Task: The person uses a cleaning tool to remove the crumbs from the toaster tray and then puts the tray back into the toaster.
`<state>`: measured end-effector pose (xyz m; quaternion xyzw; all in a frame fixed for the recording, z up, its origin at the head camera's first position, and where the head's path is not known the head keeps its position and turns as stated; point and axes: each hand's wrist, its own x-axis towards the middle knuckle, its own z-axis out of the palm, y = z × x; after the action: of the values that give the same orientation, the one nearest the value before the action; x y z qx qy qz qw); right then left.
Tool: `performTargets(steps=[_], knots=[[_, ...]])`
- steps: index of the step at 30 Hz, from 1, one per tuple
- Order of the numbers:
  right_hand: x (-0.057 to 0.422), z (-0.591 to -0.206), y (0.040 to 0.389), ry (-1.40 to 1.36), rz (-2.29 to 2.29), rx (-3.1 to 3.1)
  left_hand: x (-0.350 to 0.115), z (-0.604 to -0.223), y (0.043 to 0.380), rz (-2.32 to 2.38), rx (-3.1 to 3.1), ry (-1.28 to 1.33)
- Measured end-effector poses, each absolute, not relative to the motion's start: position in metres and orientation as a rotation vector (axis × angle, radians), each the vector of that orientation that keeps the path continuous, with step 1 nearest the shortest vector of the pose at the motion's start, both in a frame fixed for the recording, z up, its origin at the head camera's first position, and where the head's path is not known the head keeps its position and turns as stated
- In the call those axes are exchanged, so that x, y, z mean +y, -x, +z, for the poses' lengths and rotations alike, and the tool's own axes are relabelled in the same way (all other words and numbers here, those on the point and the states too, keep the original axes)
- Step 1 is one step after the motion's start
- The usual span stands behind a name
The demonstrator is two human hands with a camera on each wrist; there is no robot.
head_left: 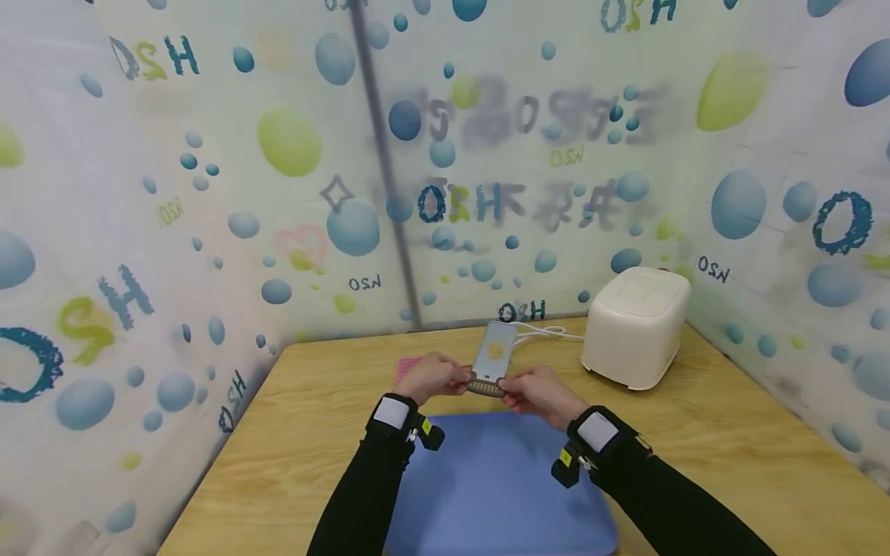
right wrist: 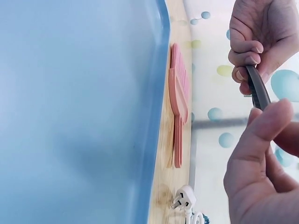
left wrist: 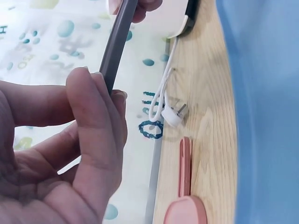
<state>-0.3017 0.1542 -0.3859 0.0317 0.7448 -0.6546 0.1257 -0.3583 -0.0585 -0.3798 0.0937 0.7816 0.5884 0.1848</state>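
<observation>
Both hands hold up a slim crumb tray (head_left: 495,349) with a pale panel, a yellowish patch on it, and a slotted grey front edge. My left hand (head_left: 434,376) pinches the left end of that edge between thumb and fingers. At the opposite end, my right hand (head_left: 545,392) grips it the same way. From the left wrist view the grey edge (left wrist: 119,44) appears as a narrow dark bar above the fingertips. Under the hands, at the back of a blue tray (head_left: 501,479), lies a pink brush (right wrist: 179,98), partly hidden by my left hand in the head view.
A white toaster-like appliance (head_left: 636,324) stands at the back right of the wooden table (head_left: 278,432). Its white cord (head_left: 549,332) lies along the back, with the plug (right wrist: 184,197) near the brush handle. A printed curtain (head_left: 208,193) surrounds the table.
</observation>
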Motion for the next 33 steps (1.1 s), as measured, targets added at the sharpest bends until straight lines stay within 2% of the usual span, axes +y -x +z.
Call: performTargets(steps=[24,33], knots=[[0.128,-0.389,0.319,0.008,-1.847,2.249,-0.087,-0.385,0.346,1.822,2.187,-0.2],[0.099,-0.381,0.315,0.042,-1.944,2.224,-0.09,-0.393,0.344,2.052,2.152,-0.135]])
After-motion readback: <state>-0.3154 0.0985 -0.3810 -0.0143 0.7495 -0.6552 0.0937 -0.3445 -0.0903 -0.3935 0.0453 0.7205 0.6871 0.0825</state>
